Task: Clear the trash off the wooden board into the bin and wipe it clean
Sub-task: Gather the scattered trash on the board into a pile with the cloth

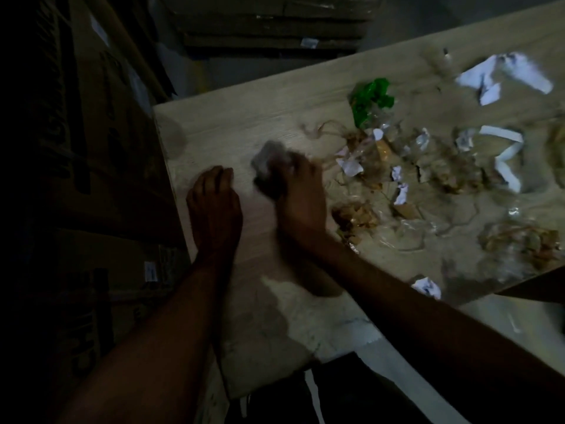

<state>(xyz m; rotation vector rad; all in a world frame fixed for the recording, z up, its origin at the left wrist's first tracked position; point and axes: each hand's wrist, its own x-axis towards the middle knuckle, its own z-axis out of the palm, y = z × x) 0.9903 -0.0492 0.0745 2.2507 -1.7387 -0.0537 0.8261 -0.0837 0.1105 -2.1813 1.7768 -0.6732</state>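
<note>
A pale wooden board runs from the lower middle to the upper right. Trash lies over its right half: a green wrapper, torn white paper, clear plastic and brown scraps. My right hand is shut on a grey cloth, pressed to the board just left of the trash and blurred. My left hand rests flat on the board near its left edge, fingers together, holding nothing. No bin is visible.
Dark cardboard boxes stand stacked along the left, close against the board's edge. More flat cartons lie at the back. A crumpled white paper sits at the board's near edge. The scene is dim.
</note>
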